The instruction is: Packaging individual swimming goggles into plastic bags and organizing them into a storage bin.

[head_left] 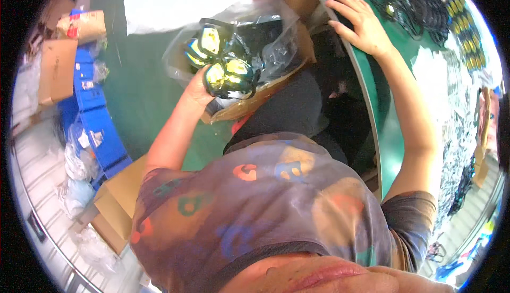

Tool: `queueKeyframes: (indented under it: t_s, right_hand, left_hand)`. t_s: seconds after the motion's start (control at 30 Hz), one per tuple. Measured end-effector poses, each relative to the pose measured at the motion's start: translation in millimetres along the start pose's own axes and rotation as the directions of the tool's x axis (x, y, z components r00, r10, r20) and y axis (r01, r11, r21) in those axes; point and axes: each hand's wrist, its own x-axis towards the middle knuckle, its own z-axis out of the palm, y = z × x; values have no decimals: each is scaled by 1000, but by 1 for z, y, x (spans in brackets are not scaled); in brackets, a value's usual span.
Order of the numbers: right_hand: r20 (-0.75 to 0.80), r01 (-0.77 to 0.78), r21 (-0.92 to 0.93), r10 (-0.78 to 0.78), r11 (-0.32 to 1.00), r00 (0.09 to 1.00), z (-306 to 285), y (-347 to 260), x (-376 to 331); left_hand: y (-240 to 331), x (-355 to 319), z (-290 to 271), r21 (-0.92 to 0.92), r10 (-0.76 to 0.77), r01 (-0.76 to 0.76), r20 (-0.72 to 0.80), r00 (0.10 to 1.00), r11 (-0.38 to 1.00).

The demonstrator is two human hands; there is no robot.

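A bunch of several swim goggles (239, 71) with shiny yellow mirrored lenses and black frames is in my left hand (200, 88). The hand's fingers are mostly hidden behind the goggles. Below them is a cardboard box (276, 87) lined with a clear plastic bag (178, 54), and dark items show inside the bag. On the right, my right hand (361, 26) lies with fingers stretched out at the edge of the green table (390, 149). It holds nothing.
A heap of black-strapped goggles (419, 9) lies on the table beyond my right hand, with rows of yellow-lensed goggles (467, 32) farther right. Blue bins (103, 133) and open cardboard boxes (125, 192) stand at the left. A white sheet (180, 1) lies at the far side.
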Motion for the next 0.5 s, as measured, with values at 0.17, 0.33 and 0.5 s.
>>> queueKeyframes:
  t_s: [0.17,0.33,0.5]
  right_hand:
    - [-123,78,124,-63,989,990,0,6,-10]
    - [-188,-18,135,44,991,981,3,-4,-23]
    - [-264,-25,231,88,973,961,6,6,-31]
  left_hand:
    - [55,24,138,146,-13,-7,136,991,989]
    - [88,75,277,316,33,-140,323,946,938]
    - [66,170,416,330,-68,-167,595,801,929]
